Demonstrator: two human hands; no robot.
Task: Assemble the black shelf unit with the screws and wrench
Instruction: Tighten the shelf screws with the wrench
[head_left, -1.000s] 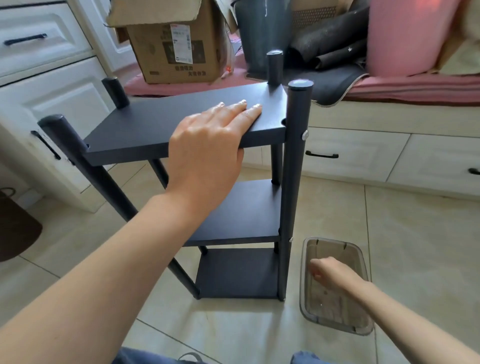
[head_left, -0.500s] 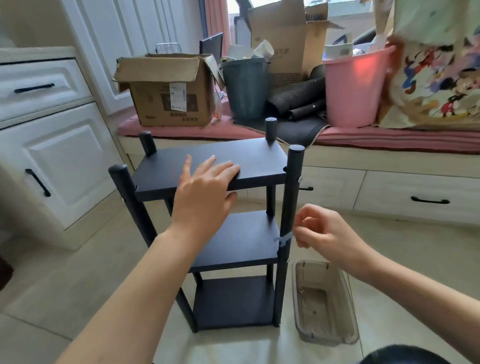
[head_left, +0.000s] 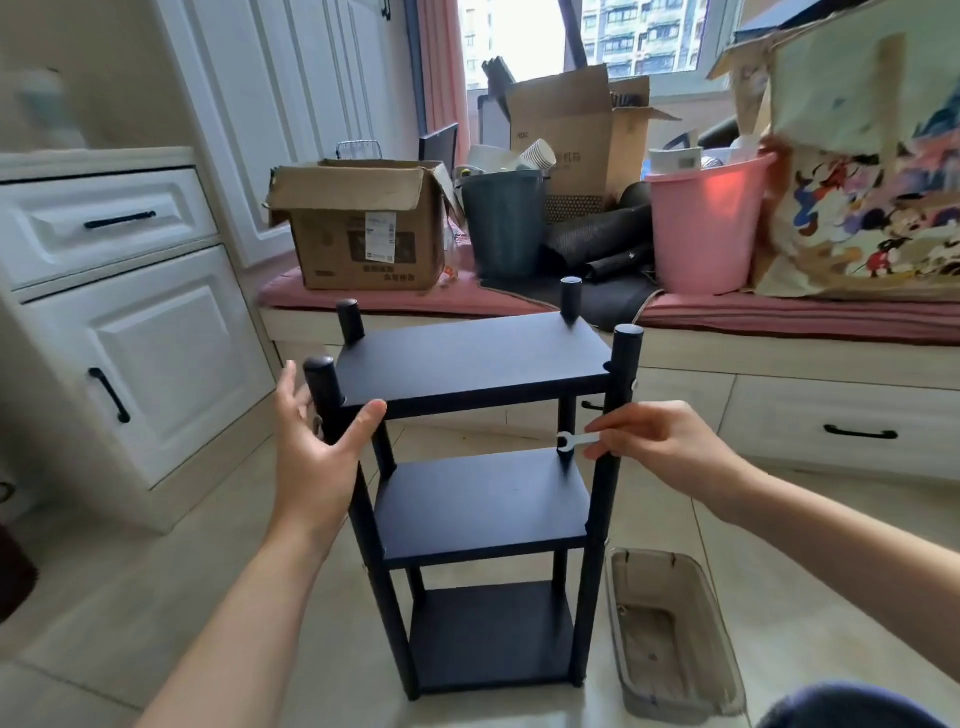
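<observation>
Upright on the tiled floor near the window bench stands the black shelf unit, three boards fixed between four posts. Left of it, the left hand is spread, thumb touching the top board's near edge, fingers apart around the near-left post, gripping nothing. At the right, the right hand pinches the small white wrench, its jaw just beside the near-right post, below the pale screw. Good practice, as a judgement: steady the frame first, seat the wrench squarely on the screw, then turn in short strokes. On the floor at near right lies a clear parts tray.
</observation>
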